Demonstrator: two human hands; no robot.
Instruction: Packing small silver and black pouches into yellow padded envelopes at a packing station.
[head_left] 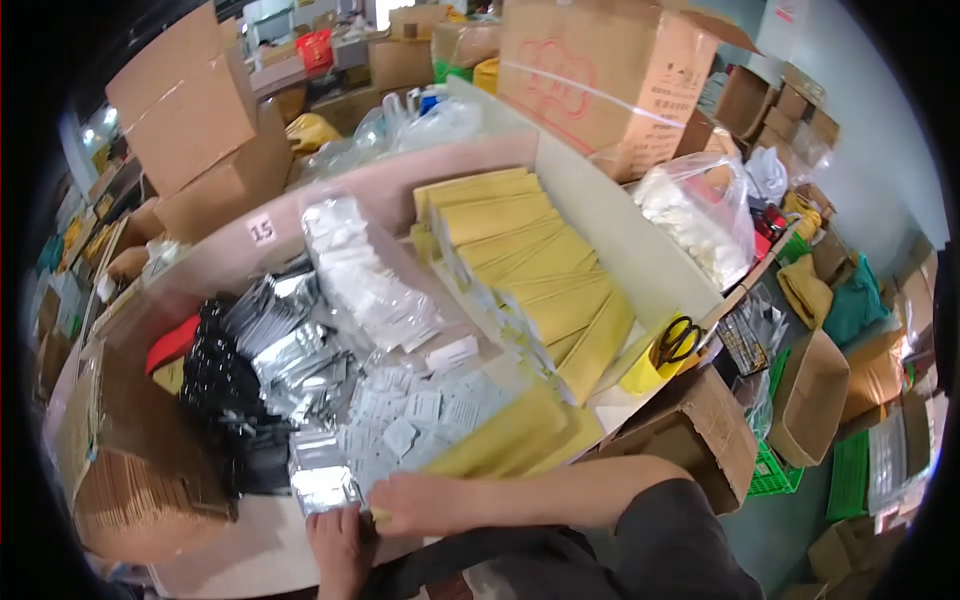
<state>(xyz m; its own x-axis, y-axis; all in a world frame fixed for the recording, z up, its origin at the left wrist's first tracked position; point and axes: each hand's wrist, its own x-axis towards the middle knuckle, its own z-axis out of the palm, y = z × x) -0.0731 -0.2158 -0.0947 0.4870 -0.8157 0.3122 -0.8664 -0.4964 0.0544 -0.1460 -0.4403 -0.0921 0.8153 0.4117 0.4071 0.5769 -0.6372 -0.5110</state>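
Note:
My left hand [338, 545] is at the table's front edge, its fingers curled at the lower edge of a shiny silver packet [325, 478]. Right beside it, my right hand [418, 503] is closed, with a bit of yellow showing below the fingers. A yellow envelope [515, 435], blurred, stretches behind my right forearm and appears to run to that hand. Small white printed packets [410, 420] lie loose beyond my hands. More silver packets [300, 365] and black-wrapped packets [215, 365] are heaped to the left.
A long fanned stack of yellow envelopes [540, 250] fills the table's right side. Clear bags of white items [365, 275] lie in the middle. Low panels [400, 170] edge the table. A yellow holder [645, 375] with black-handled scissors [680, 340] and an open carton [690, 425] are at right.

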